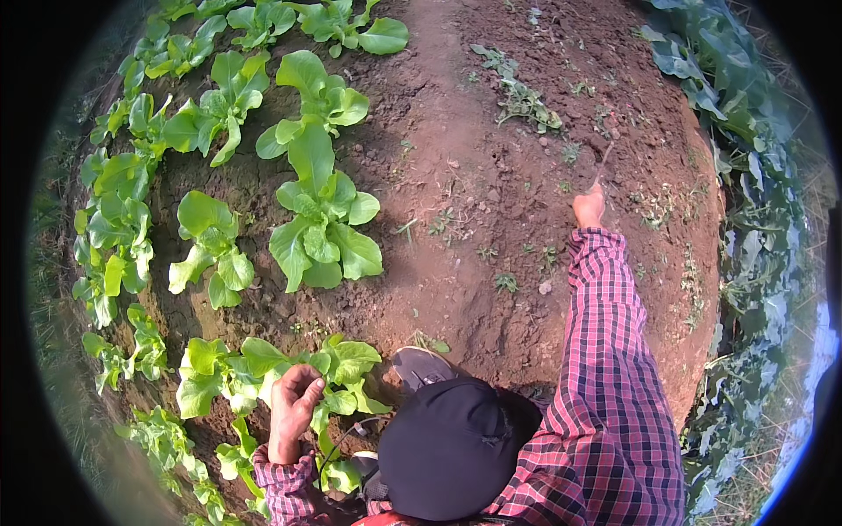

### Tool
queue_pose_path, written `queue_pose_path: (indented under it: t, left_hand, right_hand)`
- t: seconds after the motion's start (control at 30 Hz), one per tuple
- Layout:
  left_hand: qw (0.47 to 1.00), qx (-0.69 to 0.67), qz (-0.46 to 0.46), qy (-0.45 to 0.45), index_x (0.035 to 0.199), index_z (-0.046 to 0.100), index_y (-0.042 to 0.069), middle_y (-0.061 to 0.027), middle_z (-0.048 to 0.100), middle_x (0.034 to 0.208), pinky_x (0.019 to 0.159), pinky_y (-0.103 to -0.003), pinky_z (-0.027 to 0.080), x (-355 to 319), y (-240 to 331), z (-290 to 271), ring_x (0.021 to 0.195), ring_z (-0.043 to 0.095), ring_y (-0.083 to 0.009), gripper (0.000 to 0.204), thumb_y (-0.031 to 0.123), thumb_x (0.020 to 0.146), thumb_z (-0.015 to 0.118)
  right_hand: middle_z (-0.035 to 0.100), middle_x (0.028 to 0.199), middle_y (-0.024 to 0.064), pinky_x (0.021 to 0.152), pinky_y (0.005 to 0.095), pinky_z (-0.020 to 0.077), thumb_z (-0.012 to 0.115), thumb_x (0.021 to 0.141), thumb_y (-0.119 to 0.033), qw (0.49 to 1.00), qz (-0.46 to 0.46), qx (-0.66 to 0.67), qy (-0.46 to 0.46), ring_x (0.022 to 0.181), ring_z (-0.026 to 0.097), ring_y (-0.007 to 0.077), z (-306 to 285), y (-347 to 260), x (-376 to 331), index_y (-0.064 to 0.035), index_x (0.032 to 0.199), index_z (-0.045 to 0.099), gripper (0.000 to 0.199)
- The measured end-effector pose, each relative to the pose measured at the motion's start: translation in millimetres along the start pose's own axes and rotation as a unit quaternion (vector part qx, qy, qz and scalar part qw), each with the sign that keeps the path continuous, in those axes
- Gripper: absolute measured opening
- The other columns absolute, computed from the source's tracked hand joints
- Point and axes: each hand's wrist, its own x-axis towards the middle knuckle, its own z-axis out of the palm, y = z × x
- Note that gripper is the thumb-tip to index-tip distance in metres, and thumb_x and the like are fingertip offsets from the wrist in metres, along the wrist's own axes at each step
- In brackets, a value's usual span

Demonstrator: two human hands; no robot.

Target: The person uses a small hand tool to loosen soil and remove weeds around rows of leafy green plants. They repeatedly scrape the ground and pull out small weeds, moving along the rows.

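Note:
My right hand (590,207), at the end of an outstretched arm, is closed round a thin, narrow tool (604,161). Its slim end points away over the bare soil; the handle is hidden in my fist, and its exact kind is unclear. Small weeds (655,209) grow in the soil beside that hand. At the lower left, my left hand (296,405) is curled above the leaves of a light green lettuce plant (349,361). Its fingers bend in toward the thumb, and whether anything small is between them cannot be seen.
Rows of lettuce (323,230) fill the left side. Reddish-brown soil (447,114) runs up the middle, with a wilted weed clump (529,107) farther off. Larger blue-green leafy plants (745,114) line the right edge. A black cap (452,447) and a shoe (423,366) show near the bottom.

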Motion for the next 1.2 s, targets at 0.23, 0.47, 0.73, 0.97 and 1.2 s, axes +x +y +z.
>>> queue_pose_path:
  t: [0.23, 0.47, 0.73, 0.97, 1.2]
  left_hand:
    - [0.992, -0.026, -0.089, 0.083, 0.084, 0.057, 0.001, 0.0010, 0.057, 0.069, 0.054, -0.020, 0.042, -21.6, -8.9, -5.6, 0.057, 0.050, -0.0064, 0.006, 0.005, 0.083, 0.062]
    - [0.996, -0.010, -0.081, 0.027, 0.083, 0.057, 0.001, 0.0012, 0.056, 0.069, 0.056, -0.020, 0.041, -1.0, -2.3, 8.4, 0.060, 0.050, -0.0058, 0.006, 0.005, 0.083, 0.062]
    - [0.999, 0.010, -0.029, -0.035, 0.083, 0.057, 0.000, 0.0017, 0.056, 0.067, 0.054, -0.020, 0.041, 21.4, 2.4, 27.4, 0.059, 0.049, -0.0053, 0.008, 0.006, 0.082, 0.063]
    - [0.999, -0.023, -0.024, -0.015, 0.082, 0.057, 0.001, 0.0028, 0.055, 0.067, 0.053, -0.019, 0.039, 5.0, -3.5, 22.2, 0.059, 0.048, -0.0047, 0.007, 0.006, 0.083, 0.062]
    - [1.000, -0.013, -0.016, -0.024, 0.084, 0.057, 0.002, 0.0041, 0.054, 0.067, 0.052, -0.018, 0.036, -5.2, -3.8, 21.3, 0.058, 0.045, -0.0033, 0.007, 0.006, 0.083, 0.063]
  right_hand:
    - [0.058, 0.105, 0.0291, 0.085, 0.0462, 0.0448, 0.052, 0.077, -0.011, 0.999, -0.016, -0.041, -0.012, 0.100, 0.056, 0.0421, 48.3, -27.6, 20.1, -0.0042, 0.128, 0.041, 0.053]
    - [0.060, 0.096, 0.0277, 0.083, 0.0427, 0.0455, 0.054, 0.076, -0.008, 0.994, -0.043, -0.035, -0.094, 0.094, 0.059, 0.0392, 63.1, -9.6, -51.2, -0.0087, 0.142, 0.020, 0.074]
    - [0.039, 0.136, 0.0223, 0.074, 0.0320, 0.0475, 0.041, 0.072, 0.012, 0.956, -0.212, 0.148, -0.138, 0.113, 0.053, 0.0277, 50.7, 68.8, -184.6, -0.0128, 0.144, 0.012, 0.082]
    - [0.054, 0.121, 0.0201, 0.086, 0.0298, 0.0441, 0.048, 0.074, 0.005, 0.973, -0.080, 0.169, -0.135, 0.111, 0.055, 0.0253, 41.7, 7.9, -92.7, -0.0050, 0.136, 0.034, 0.064]
    - [0.062, 0.099, 0.0197, 0.079, 0.0374, 0.0465, 0.051, 0.075, -0.002, 0.975, -0.170, 0.094, -0.104, 0.093, 0.061, 0.0330, 67.6, -14.4, -46.5, -0.0132, 0.137, 0.033, 0.066]
